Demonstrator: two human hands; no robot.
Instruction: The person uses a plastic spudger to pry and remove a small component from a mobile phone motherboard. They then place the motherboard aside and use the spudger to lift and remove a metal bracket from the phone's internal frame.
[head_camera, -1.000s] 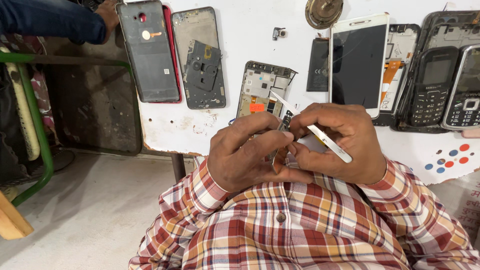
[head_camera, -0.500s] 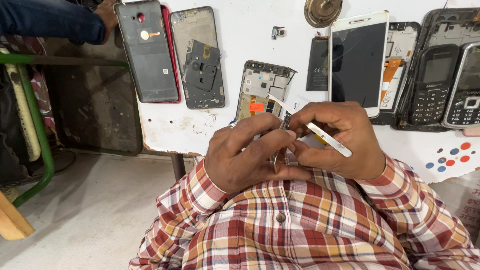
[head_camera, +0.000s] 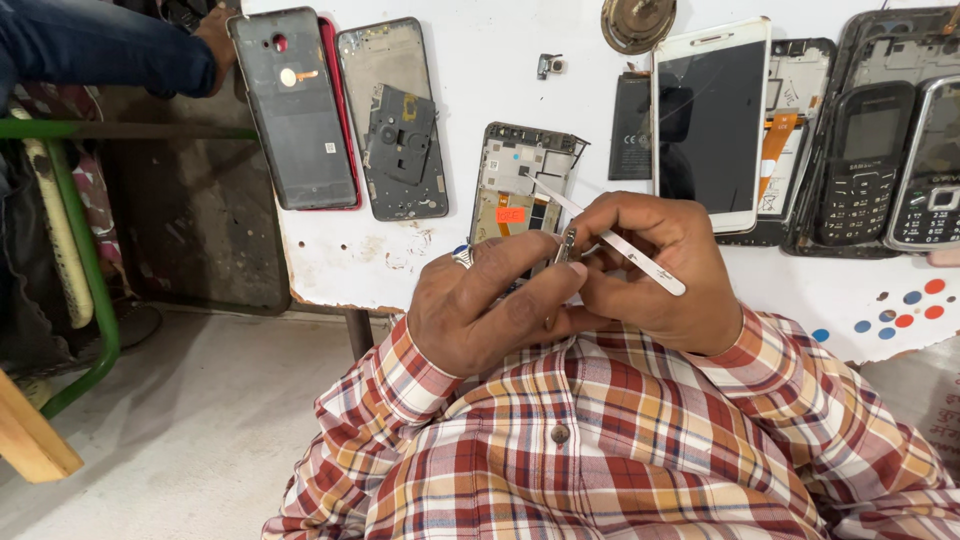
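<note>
Left hand (head_camera: 480, 310), fingers curled, grip pinching a small metal part (head_camera: 568, 245); right hand (head_camera: 655, 270) pinches white tweezers (head_camera: 610, 238) above the table (head_camera: 480, 90).

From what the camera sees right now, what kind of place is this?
Probably a phone repair bench. Opened phone frames and a white phone lie on the white table, and the right hand holds tweezers near a small part in the left hand.
</note>
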